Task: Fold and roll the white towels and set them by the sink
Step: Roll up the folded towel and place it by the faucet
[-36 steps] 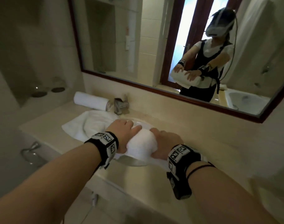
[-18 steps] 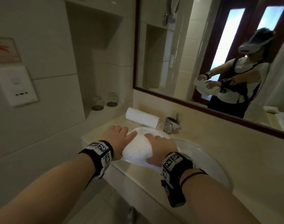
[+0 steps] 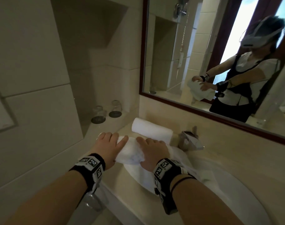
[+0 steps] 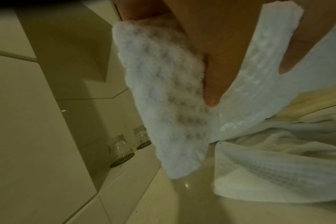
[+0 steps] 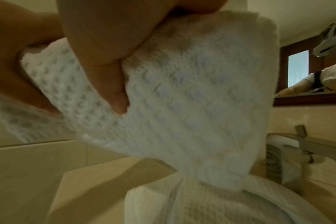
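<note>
The room is dim with a warm yellowish cast. The brightest light is cool daylight from a window (image 3: pixel 283 12) reflected in the mirror (image 3: pixel 175 62), blown out to pale blue-white. The recessed wall niche (image 3: pixel 89 30) sits in deep shadow. Wide-angle distortion bends straight lines toward the head view's edges. Both wrist views are murky; the towel (image 4: pixel 173 106) is soft and blurred up close, with small specular glints on the bench (image 4: pixel 186 185).

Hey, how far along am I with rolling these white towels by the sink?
Done: one rolled towel lies on the counter behind the sink, left of the faucet. In hand: the left hand and right hand grip a second towel, partly rolled, its loose tail draped over the sink's edge. Left: finish that roll and set it beside the first.
</note>
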### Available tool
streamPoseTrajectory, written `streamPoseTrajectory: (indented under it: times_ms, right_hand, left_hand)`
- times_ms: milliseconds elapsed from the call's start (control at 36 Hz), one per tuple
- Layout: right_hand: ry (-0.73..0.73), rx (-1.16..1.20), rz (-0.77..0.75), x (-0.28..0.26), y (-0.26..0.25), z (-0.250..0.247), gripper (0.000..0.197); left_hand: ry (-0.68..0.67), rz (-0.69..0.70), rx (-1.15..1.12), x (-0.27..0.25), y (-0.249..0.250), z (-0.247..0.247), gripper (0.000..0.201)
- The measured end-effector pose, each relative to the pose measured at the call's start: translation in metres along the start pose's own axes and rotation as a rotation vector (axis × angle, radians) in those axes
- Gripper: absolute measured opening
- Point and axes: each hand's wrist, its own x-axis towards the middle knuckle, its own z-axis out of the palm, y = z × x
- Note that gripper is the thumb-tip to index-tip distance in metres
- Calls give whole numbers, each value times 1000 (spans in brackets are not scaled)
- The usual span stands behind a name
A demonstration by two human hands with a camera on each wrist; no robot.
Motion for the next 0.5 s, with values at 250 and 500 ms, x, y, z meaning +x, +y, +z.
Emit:
streamPoseTrajectory:
  times_ms: [250,500]
  right_hand:
    - [38,-23,-61,125,28,15,82]
    - [-58,66,-49,228,38,112,73]
  left_hand:
    - [172,-87,-101,101,-48,41,110]
    - [72,-75,-212,191,-57,156,111]
